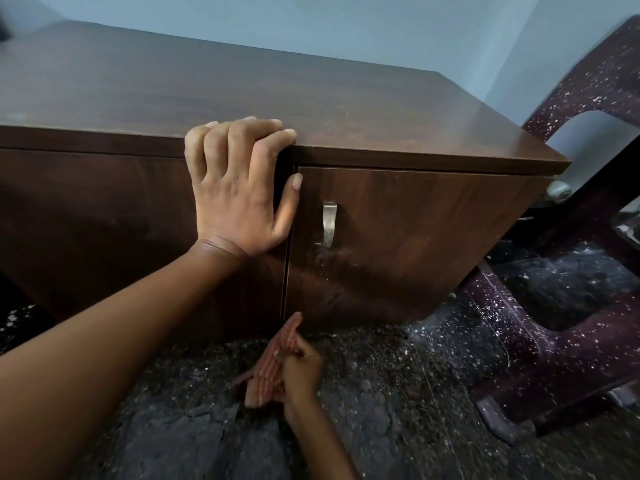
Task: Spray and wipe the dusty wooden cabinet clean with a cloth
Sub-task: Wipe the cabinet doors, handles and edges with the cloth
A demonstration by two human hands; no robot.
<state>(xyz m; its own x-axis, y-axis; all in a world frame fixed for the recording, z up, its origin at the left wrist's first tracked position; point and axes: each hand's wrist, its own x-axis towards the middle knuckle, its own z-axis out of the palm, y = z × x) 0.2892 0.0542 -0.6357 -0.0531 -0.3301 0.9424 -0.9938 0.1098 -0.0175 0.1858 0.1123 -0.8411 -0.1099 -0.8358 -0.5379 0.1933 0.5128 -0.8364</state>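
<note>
Left hand (pixel 239 188) hooked over the front edge of the cabinet (pixel 398 133), fingers curled onto the top, thumb flat against the right door (pixel 433 244); forearm extended. Right hand (pixel 301 372) low by the cabinet's base, above the floor (pixel 381 410), fingers closed round a bunched red striped cloth (pixel 272 368). Cabinet: dark brown wood grain, pale dust film on top, smeared streaks below the metal handle (pixel 329 223). Doors closed; contents unseen. Speckled maroon chair (pixel 571 341) just beside, right.
</note>
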